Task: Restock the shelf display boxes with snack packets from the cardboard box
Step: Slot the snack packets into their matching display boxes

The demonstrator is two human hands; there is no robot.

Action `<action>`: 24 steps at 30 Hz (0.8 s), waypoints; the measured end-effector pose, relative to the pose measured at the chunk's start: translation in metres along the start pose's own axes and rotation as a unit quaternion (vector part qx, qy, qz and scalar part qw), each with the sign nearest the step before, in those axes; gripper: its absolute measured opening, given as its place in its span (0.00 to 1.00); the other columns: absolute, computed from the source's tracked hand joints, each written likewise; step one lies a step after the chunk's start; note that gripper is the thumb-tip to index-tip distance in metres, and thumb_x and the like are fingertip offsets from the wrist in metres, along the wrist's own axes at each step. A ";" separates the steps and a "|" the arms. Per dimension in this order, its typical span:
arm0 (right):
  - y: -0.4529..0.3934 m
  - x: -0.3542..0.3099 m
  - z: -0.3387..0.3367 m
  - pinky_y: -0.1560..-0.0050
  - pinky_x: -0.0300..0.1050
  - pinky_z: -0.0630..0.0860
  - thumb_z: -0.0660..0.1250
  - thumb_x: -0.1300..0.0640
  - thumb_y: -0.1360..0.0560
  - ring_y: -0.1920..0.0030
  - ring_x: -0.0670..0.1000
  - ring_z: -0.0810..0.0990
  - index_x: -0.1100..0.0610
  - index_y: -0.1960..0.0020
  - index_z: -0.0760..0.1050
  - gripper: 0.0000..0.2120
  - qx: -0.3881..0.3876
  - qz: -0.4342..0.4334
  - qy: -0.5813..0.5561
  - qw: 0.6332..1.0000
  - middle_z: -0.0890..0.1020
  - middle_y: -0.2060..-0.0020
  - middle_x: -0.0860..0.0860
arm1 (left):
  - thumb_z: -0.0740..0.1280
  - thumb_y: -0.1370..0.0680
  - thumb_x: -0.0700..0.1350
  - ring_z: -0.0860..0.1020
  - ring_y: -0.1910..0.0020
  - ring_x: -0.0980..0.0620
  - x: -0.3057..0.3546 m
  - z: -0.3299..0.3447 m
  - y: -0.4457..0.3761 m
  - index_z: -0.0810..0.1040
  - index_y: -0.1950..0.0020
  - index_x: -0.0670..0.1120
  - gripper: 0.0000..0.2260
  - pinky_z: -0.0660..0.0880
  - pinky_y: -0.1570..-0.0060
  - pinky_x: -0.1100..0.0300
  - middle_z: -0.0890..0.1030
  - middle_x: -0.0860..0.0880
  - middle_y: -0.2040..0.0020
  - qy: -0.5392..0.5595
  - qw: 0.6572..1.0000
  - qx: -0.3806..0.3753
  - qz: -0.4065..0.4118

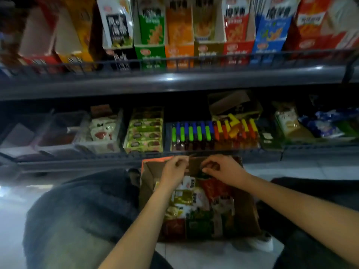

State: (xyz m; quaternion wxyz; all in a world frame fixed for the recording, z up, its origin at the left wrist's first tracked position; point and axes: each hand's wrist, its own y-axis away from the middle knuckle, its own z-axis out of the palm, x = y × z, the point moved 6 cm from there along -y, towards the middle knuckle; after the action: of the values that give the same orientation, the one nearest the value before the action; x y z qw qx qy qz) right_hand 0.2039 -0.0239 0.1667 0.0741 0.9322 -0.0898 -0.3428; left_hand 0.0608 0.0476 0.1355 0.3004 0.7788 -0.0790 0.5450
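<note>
The open brown cardboard box [196,202] on the floor below the dark metal lower shelf [116,158] looks nearly full of mixed snack packets [196,206], so most restocking remains. Left hand [174,167] and right hand [223,169] hover at the box's far end, fingers curled; whether they pinch anything, I cannot tell. Some clear shelf display boxes [58,133] look almost empty.

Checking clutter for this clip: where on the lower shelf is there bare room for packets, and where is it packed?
Free: the two clear bins at the left end look nearly empty. Crowded: the green packets' display box and the coloured sticks tray. The cardboard box is full under both hands.
</note>
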 end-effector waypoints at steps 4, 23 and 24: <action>0.004 0.044 0.053 0.60 0.29 0.70 0.66 0.50 0.24 0.55 0.43 0.77 0.53 0.41 0.77 0.13 -0.075 0.082 -0.011 0.994 0.80 0.49 0.49 | 0.59 0.18 0.45 0.80 0.56 0.51 -0.058 0.014 -0.010 0.77 0.41 0.43 0.11 0.77 0.58 0.62 0.79 0.53 0.54 -0.052 0.996 -0.025 -0.066; -0.031 0.166 0.197 0.55 0.32 0.71 0.66 0.57 0.23 0.38 0.55 0.74 0.60 0.31 0.69 0.22 -0.154 0.306 -0.112 0.933 0.75 0.38 0.56 | 0.62 0.20 0.46 0.68 0.32 0.43 -0.234 0.025 -0.079 0.71 0.32 0.42 0.18 0.67 0.38 0.53 0.71 0.42 0.30 -0.254 0.959 -0.008 -0.126; -0.033 0.169 0.203 0.50 0.33 0.72 0.67 0.56 0.24 0.37 0.55 0.73 0.60 0.31 0.68 0.23 -0.154 0.313 -0.125 0.929 0.74 0.36 0.56 | 0.62 0.20 0.47 0.63 0.28 0.43 -0.240 0.026 -0.084 0.69 0.29 0.44 0.20 0.65 0.35 0.53 0.66 0.43 0.27 -0.280 0.952 -0.027 -0.123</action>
State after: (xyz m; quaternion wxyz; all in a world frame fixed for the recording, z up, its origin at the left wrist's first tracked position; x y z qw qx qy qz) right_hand 0.2017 -0.0443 -0.0984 0.3085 0.7832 -0.3318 -0.4259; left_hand 0.0254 0.0522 -0.1178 0.3513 0.8956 -0.0783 0.2613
